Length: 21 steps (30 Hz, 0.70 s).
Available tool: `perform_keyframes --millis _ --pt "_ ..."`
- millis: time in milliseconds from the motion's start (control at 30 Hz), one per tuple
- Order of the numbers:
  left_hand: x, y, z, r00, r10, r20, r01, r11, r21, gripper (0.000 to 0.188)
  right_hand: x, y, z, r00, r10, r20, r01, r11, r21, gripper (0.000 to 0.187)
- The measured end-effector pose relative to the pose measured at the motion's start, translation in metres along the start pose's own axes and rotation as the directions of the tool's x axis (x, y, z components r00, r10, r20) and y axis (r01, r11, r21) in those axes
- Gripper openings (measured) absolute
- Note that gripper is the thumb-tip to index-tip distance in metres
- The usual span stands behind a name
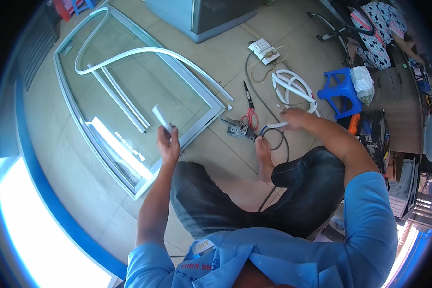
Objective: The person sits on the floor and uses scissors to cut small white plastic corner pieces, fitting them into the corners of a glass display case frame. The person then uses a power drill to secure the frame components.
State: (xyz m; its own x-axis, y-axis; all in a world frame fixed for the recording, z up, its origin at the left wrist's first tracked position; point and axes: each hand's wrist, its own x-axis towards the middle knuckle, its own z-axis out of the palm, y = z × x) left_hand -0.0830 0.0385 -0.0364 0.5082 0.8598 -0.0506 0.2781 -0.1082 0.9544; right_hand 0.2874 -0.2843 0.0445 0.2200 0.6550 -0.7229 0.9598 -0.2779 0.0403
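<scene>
My left hand is closed around a short piece of white strip, which points up and away over the glass panel. Off to the right, my right hand has its fingers closed at the end of a short white tubular piece beside a dark cable. A larger coil of white strip lies just beyond that hand. A long white strip curves over the framed glass panel, with two straight lengths lying on the glass.
Scissors with red handles and a metal tool lie near my bare foot. Beyond are a white power strip and a blue stool. At the upper right, another person sits beside a desk. A grey cabinet base stands ahead.
</scene>
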Motion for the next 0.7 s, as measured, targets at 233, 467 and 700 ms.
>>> perform_keyframes --millis 233,467,700 --pt "-0.067 0.038 -0.048 0.988 -0.087 -0.125 0.047 0.954 -0.297 0.024 0.053 -0.079 0.013 0.988 -0.019 0.151 -0.021 0.966 0.256 0.086" --pt "-0.099 0.033 -0.059 0.955 -0.191 -0.225 0.088 0.912 -0.401 0.029 0.053 -0.124 0.06 0.951 0.286 -0.118 -0.172 0.807 0.564 0.081" --pt "-0.096 0.024 -0.053 0.956 -0.226 -0.189 0.078 0.812 -0.578 0.035 0.057 -0.125 0.051 0.974 0.185 0.129 -0.225 0.854 0.47 0.072"
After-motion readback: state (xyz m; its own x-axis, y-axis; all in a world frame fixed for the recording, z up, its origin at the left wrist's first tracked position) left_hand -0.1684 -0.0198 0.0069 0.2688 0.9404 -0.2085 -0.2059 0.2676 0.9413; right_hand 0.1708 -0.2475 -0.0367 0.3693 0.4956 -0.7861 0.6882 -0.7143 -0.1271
